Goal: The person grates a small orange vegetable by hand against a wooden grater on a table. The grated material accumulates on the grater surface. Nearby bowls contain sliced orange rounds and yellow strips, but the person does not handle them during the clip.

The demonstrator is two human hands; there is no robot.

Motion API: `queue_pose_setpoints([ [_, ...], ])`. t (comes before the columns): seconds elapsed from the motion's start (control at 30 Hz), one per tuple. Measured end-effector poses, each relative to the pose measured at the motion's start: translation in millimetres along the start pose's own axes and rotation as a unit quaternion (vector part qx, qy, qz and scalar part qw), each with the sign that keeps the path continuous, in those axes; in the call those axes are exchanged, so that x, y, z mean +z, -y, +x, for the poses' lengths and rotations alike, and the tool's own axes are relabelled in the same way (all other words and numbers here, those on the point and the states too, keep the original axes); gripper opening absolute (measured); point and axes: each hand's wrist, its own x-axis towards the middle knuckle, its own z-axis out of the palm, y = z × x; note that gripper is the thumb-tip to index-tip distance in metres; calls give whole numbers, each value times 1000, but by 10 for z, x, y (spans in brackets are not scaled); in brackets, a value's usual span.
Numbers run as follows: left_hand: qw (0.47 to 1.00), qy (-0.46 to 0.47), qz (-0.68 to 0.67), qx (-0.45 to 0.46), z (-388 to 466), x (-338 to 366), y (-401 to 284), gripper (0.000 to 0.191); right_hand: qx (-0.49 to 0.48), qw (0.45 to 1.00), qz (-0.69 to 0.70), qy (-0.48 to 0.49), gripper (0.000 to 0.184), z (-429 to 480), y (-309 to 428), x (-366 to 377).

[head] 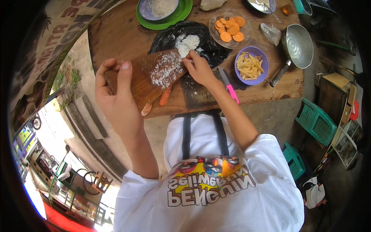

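A wooden cutting board point(139, 69) tilts over the table, strewn with white crumbs point(166, 69). My left hand point(116, 90) is at its left end, fingers curled towards the thumb; how it touches the board is hard to see. My right hand point(198, 68) has thumb and fingertips pinched at the board's right end, beside a white crumbly heap point(187, 43) on a black plastic bag point(163, 36). Whether the pinch holds the board or crumbs does not show. A carrot point(165, 96) lies partly under the board, near a brownish peeled-looking piece point(146, 109).
Right of my right hand lie a pink-handled knife point(230, 88), a purple bowl of cut sticks point(251, 82), a glass plate of orange slices point(246, 32) and a saucepan point(298, 46). Beyond the bag, a green plate point(162, 26) bears a bowl of white powder point(159, 8).
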Motion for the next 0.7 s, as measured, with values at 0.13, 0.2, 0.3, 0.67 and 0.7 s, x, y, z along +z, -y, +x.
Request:
queue_pose_setpoints([
  [0.13, 1000, 0, -2, -5, -6, -2, 1, 24, 68, 996, 55, 7, 24, -27, 245, 37],
  [0.2, 1000, -2, -11, -4, -2, 10, 8, 25, 17, 994, 100, 27, 25, -94, 546, 36],
  [0.3, 1000, -1, -9, -6, -11, 5, 5, 25, 47, 979, 178, 89, 25, -274, 936, 14],
  [0.67, 1000, -1, -6, 0, -9, 2, 7, 23, 25, 1000, 8, 5, 24, 26, 72, 20],
  [0.7, 1000, -1, -5, -1, -10, 3, 2, 23, -14, 1000, 18, -3, 23, 23, 75, 21],
])
